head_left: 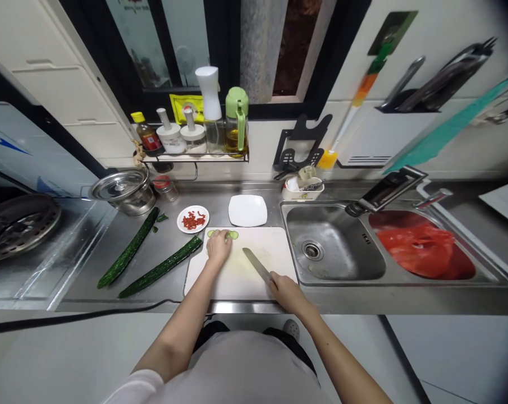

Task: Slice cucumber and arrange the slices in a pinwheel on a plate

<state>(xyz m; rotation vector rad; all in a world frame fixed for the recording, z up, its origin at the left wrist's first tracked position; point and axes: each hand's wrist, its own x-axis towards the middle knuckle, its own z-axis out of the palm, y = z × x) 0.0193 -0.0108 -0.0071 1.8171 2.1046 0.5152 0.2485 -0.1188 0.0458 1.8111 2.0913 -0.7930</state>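
Observation:
My right hand (285,290) is wrapped round the handle of a kitchen knife (256,262), whose blade points up and left over the white cutting board (279,247). At the board's upper left, my left hand (219,248) has its fingers curled down on cucumber slices (234,235). Pale green slices show on both sides of the fingers; the rest are hidden beneath. A cucumber with a cut end (163,269) lies left of the board, its tip close to the board's edge. Farther left lies another long cucumber (129,249), with small green end pieces (162,217) near its top.
Behind the board stand a white square plate (247,211) and a small plate of chopped red pieces (193,219). A lidded steel pot (125,191) is at the back left. To the right is a sink (333,269), with a red plastic bag (422,249) in its second basin.

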